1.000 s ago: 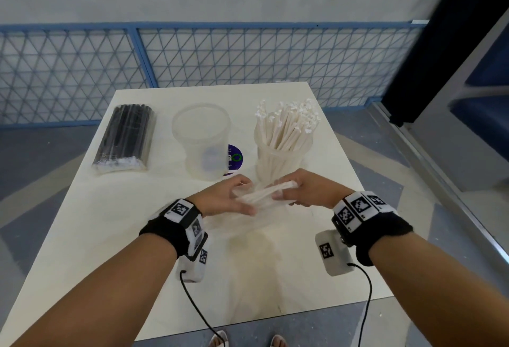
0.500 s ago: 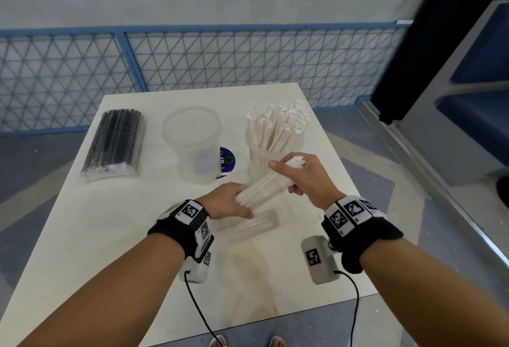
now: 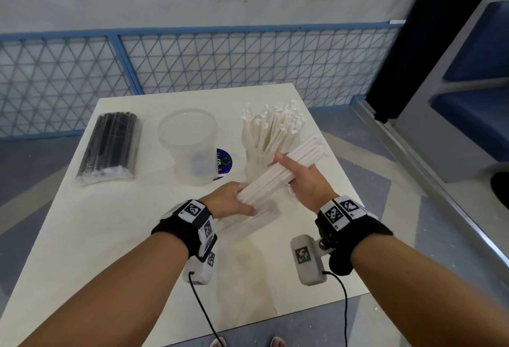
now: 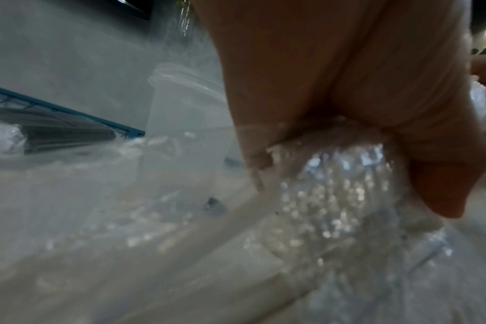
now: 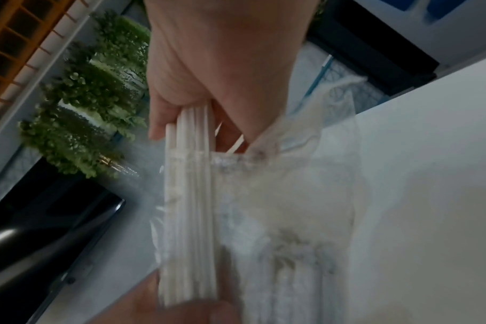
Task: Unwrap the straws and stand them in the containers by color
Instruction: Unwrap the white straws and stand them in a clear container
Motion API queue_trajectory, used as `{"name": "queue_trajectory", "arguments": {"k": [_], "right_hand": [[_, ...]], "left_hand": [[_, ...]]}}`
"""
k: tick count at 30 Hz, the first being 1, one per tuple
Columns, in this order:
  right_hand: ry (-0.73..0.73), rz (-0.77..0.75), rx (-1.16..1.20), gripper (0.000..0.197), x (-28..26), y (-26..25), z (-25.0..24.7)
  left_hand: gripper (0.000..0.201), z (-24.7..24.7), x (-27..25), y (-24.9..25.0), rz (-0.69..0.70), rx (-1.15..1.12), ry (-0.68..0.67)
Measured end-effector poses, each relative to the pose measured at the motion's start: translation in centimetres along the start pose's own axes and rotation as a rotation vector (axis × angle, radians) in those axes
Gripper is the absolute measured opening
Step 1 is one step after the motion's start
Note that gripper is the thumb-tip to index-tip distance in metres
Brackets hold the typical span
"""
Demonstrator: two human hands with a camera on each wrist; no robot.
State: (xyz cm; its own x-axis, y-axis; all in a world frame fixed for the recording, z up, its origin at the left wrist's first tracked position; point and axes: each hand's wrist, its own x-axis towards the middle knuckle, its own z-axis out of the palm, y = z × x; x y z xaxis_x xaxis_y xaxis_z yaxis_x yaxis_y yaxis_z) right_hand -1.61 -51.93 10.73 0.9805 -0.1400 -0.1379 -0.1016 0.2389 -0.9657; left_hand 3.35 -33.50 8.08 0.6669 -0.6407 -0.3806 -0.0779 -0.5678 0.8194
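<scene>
Centre of frame: white straws (image 3: 278,178) gripped by right hand (image 3: 305,181)
Lower end: held by left hand (image 3: 228,200), with clear wrapper (image 3: 248,222)

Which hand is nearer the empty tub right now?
Left. The left hand grips the low end of the white straws just in front of the empty tub; the right hand holds them farther right, in front of the full cup.
</scene>
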Motion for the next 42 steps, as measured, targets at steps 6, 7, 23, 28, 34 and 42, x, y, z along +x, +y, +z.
{"name": "queue_trajectory", "arguments": {"k": [6, 7, 23, 28, 34, 42], "right_hand": [[0.170, 0.030, 0.206, 0.025, 0.9, -2.4, -1.0], [0.230, 0.037, 0.306, 0.022, 1.0, -2.8, -1.5], [0.738, -0.369, 0.138, 0.017, 2.9, -8.3, -3.6], [0.725, -0.367, 0.115, 0.012, 4.1, -9.9, -3.8], [0.671, -0.235, 0.253, 0.018, 5.8, -10.6, -3.1], [0.704, -0.361, 0.493, 0.015, 7.4, -12.2, -2.2]], "left_hand": [[0.035, -0.2, 0.0, -0.9, -0.084, 0.021, -0.036], [0.027, -0.3, -0.1, -1.2, -0.101, 0.047, -0.054], [0.036, -3.1, 1.7, -1.7, -0.274, 0.531, -0.026], [0.048, -2.6, 2.0, -2.0, -0.336, 0.654, -0.102], [0.069, -5.1, 3.9, 3.6, -0.206, 0.174, 0.191], [0.045, -5.1, 6.1, 6.2, -0.215, -0.402, 0.307]]}}
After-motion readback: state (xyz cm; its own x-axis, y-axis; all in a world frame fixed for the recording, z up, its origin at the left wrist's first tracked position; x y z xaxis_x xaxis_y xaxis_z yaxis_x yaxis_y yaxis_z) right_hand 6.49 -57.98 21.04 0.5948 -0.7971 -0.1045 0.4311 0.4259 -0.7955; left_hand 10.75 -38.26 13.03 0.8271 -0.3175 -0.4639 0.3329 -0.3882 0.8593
